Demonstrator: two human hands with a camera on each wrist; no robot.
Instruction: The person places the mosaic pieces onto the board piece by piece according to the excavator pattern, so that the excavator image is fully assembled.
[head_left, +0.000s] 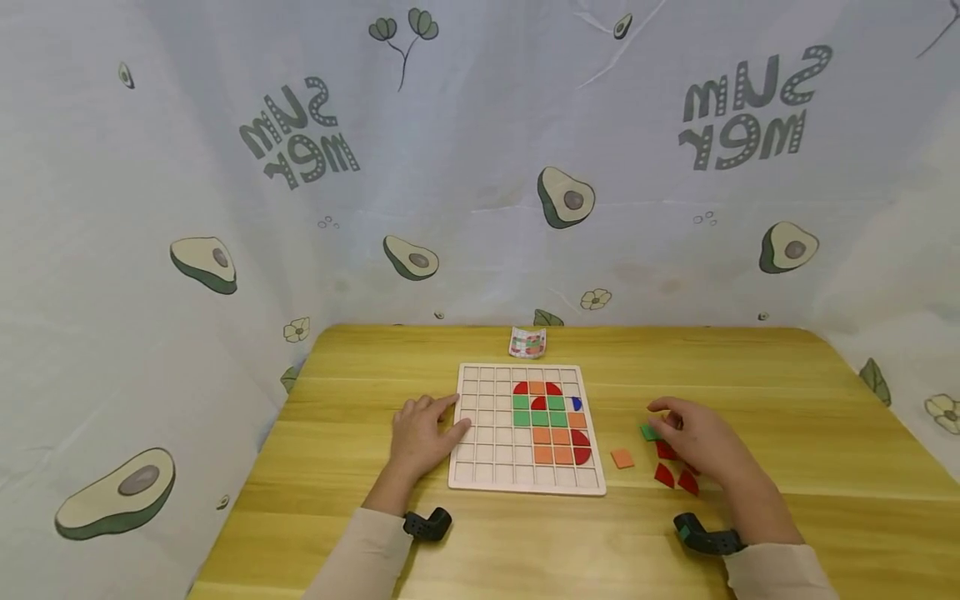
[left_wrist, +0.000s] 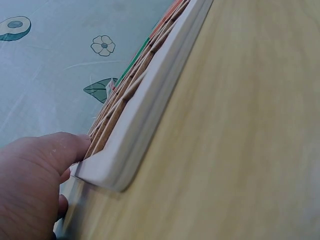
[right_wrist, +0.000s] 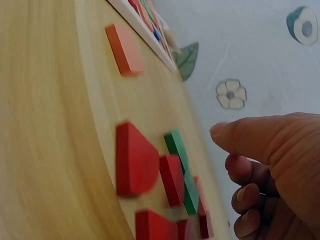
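Note:
A pale wooden grid board (head_left: 483, 475) lies on the table, its right part set with red, green, orange and blue tiles. My left hand (head_left: 420, 435) rests at the board's left edge, the thumb (left_wrist: 65, 147) on its rim; the other fingers are mostly hidden in the left wrist view. Above a loose group of tiles hovers my right hand (head_left: 697, 437), fingers loosely bent and nothing between them. Below it lie green tiles (right_wrist: 176, 147) and red quarter-round tiles (right_wrist: 135, 162). One orange square tile (head_left: 622, 458) sits apart, between that group and the board.
A small printed pattern card (head_left: 528, 342) stands behind the board near the table's back edge. Behind the wooden table (head_left: 360, 358) hangs a pale curtain (head_left: 480, 125) with avocado prints. Each wrist wears a black camera mount (head_left: 429, 525).

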